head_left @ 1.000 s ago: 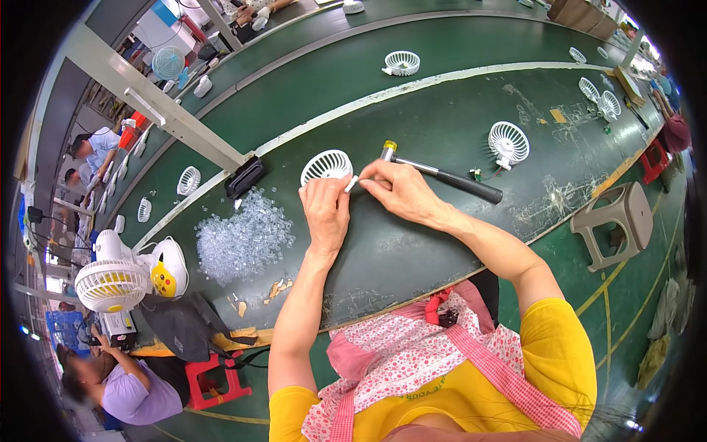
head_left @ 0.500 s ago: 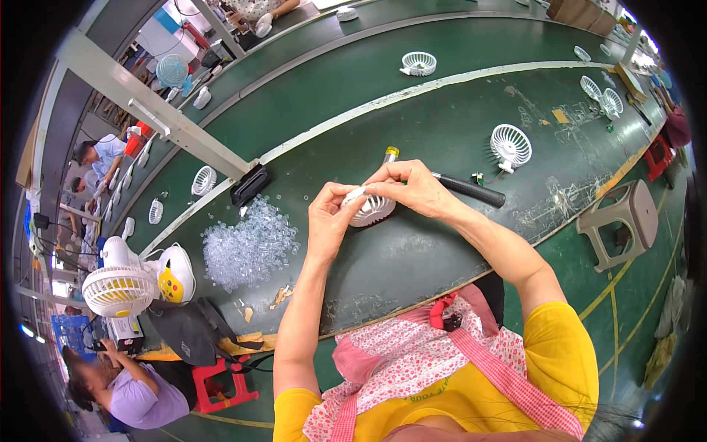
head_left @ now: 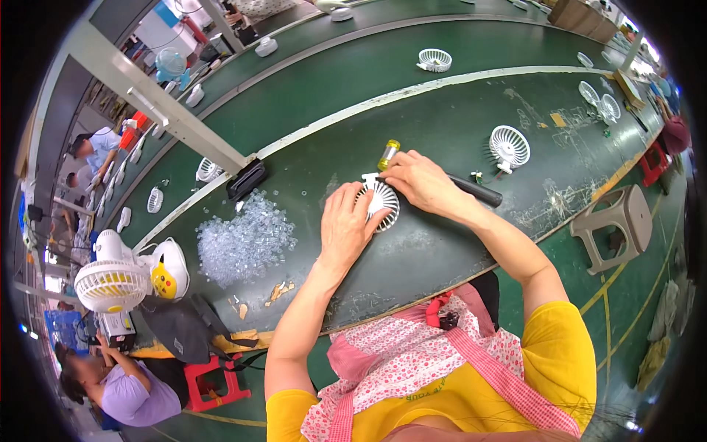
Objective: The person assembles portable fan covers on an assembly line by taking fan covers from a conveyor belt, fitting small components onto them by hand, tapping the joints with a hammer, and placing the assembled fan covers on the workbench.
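A round white fan housing (head_left: 384, 199) with slatted ribs lies on the green worktop, its short T-shaped neck pointing away from me. My left hand (head_left: 344, 221) grips its left side, with the thumb across the near rim. At the neck, the bunched fingertips of my right hand (head_left: 421, 184) pinch together; something small and dark shows there, too hidden to name. A black tool handle (head_left: 479, 191) sticks out to the right behind that hand. Just beyond the fingers lies a yellow-green cylinder (head_left: 388, 155) with a pale middle.
A heap of small clear plastic pieces (head_left: 243, 239) spreads left of my hands. Another fan housing (head_left: 509, 149) with a small wired board lies to the right. A white desk fan (head_left: 114, 276) stands at the left edge; a metal post (head_left: 177, 118) rises near a dark green conveyor (head_left: 331, 88).
Both hands have lowered the fan housing to the worktop and its neck has come into view. My left hand has changed from a fingertip pinch to a grip on the side.
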{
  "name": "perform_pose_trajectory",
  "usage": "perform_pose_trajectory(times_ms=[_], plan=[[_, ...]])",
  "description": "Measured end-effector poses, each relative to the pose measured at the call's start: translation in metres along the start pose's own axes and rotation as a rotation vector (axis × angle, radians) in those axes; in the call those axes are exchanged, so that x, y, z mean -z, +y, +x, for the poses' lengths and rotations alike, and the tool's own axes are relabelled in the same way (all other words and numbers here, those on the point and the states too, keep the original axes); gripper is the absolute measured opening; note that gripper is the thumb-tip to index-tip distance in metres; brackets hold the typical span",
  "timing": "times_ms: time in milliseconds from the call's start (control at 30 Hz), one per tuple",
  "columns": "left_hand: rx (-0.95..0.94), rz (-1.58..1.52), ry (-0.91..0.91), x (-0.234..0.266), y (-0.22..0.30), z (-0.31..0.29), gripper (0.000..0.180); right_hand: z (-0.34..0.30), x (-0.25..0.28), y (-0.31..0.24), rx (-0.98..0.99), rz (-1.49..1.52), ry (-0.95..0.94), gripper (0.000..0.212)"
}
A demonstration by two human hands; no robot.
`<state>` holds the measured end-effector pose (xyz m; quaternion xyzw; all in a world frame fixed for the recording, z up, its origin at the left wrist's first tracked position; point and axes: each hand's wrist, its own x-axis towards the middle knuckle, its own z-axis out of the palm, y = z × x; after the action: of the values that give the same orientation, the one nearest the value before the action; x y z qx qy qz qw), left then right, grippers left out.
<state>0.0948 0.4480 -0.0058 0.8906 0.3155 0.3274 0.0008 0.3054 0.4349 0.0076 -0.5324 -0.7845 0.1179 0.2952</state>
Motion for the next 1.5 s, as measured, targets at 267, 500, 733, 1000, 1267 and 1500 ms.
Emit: perform_pose_trajectory(times_ms=[267, 500, 733, 1000, 1267, 1500], plan=[[0.033, -0.042, -0.084, 0.003, 0.006, 0.007, 0.049, -0.028, 0.016, 0.041, -0.139, -0.377, 0.116, 0.022], [0.041, -0.033, -0.066, 0.008, 0.006, 0.004, 0.048, -0.006, 0.049, -0.012, -0.070, 0.136, 0.405, 0.029], [0.015, -0.131, -0.038, 0.009, 0.000, 0.004, 0.041, -0.016, 0.025, 0.011, -0.256, -0.056, 0.038, 0.026], [0.334, 0.497, 0.199, 0.028, -0.101, -0.011, 0.018, 0.012, 0.013, 0.015, 0.060, -0.037, 0.128, 0.025], [0.441, 0.536, 0.163, 0.025, -0.130, -0.025, 0.006, 0.021, -0.017, 0.001, -0.026, 0.004, -0.075, 0.017], [0.504, 0.068, 0.234, 0.026, -0.105, -0.007, 0.009, 0.015, -0.029, -0.009, -0.089, 0.554, 0.151, 0.013]])
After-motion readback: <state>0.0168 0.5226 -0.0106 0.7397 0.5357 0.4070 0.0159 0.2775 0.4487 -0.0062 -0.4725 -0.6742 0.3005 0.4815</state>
